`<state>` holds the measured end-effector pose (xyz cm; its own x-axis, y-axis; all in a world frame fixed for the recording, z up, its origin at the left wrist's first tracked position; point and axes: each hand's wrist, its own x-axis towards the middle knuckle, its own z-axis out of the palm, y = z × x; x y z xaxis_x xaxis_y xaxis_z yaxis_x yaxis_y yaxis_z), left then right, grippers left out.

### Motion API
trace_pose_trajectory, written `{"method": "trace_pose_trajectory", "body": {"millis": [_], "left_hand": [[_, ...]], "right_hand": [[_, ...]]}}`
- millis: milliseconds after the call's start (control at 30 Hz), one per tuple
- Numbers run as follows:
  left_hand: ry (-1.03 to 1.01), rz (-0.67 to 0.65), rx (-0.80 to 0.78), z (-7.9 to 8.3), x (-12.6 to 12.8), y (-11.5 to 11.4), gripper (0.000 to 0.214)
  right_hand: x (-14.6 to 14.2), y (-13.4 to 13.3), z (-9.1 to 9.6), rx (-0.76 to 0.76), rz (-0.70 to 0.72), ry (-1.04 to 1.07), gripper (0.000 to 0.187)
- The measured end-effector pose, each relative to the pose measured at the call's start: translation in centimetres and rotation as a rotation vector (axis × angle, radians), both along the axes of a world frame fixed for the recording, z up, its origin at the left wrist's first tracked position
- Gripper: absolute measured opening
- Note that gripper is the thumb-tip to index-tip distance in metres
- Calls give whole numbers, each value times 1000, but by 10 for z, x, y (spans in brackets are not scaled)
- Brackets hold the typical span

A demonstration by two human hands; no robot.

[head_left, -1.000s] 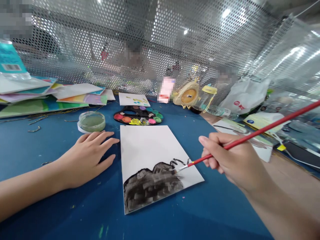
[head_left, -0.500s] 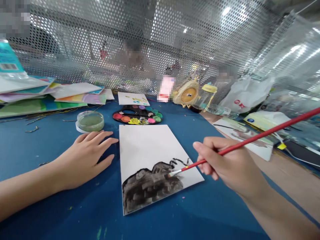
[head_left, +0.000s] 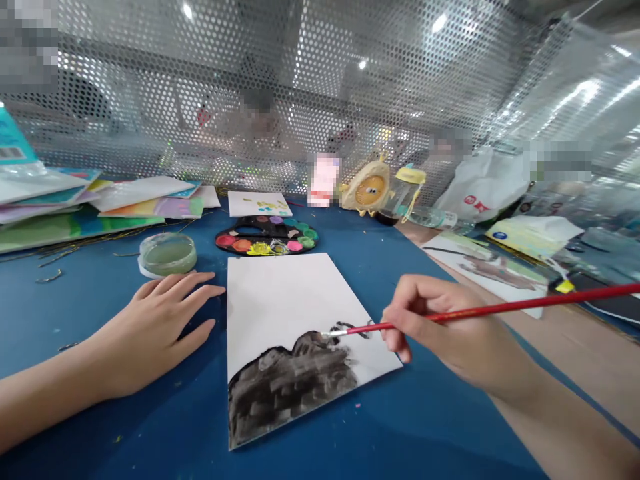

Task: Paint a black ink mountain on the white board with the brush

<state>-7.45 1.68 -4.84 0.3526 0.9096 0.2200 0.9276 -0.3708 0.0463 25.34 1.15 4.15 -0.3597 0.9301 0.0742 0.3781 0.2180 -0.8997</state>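
A red-handled paintbrush [head_left: 480, 311] is pinched in my right hand [head_left: 440, 327]. Its bristles meet the upper right part of a dark painted shape on a white painting board [head_left: 285, 293]. Black and grey-brown strokes fill the lower part of that board, with thin black lines at the right. My left hand [head_left: 160, 327] lies flat with fingers spread on the blue table, close to the board's left edge and holding nothing. Behind the board sits a black paint palette [head_left: 233, 229] with several colours in its wells. A round tub of murky water [head_left: 167, 255] stands just beyond my left fingers.
Painted boards [head_left: 145, 197] are stacked at the far left beside a bottle [head_left: 15, 143]. A yellow plush clock [head_left: 367, 187], a lidded drink bottle [head_left: 407, 190], a plastic bag [head_left: 483, 183] and another painting [head_left: 487, 267] stand or lie right. A perforated metal screen [head_left: 210, 73] rises behind.
The brush tip has shifted slightly up and left across the dark shape, and its handle lies flatter. The view has turned slightly. My left hand stays flat on the table.
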Motion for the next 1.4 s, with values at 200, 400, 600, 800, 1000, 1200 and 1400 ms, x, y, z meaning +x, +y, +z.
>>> {"method": "trace_pose_trajectory", "body": {"millis": [200,400,600,800,1000,1200,1400], "left_hand": [[-1,10,-46,5,5,1,47],[4,14,-53,6,6,0,45],[8,20,-61,7,6,-1,46],[20,34,-82,8,7,-2,49],[6,22,-58,7,6,-1,49],[23,23,-66,5,5,0,49],[30,58,-93,8,7,0,52]], "right_hand": [[-4,4,-14,-127,104,155,33],[-5,5,-19,-78,65,138,36],[-5,4,-22,-77,118,78,31],[11,11,-10,-1,98,-65,33],[28,14,11,211,-74,-261,38],[14,10,-2,159,-48,-4,32],[-3,12,-24,17,59,141,33]]}}
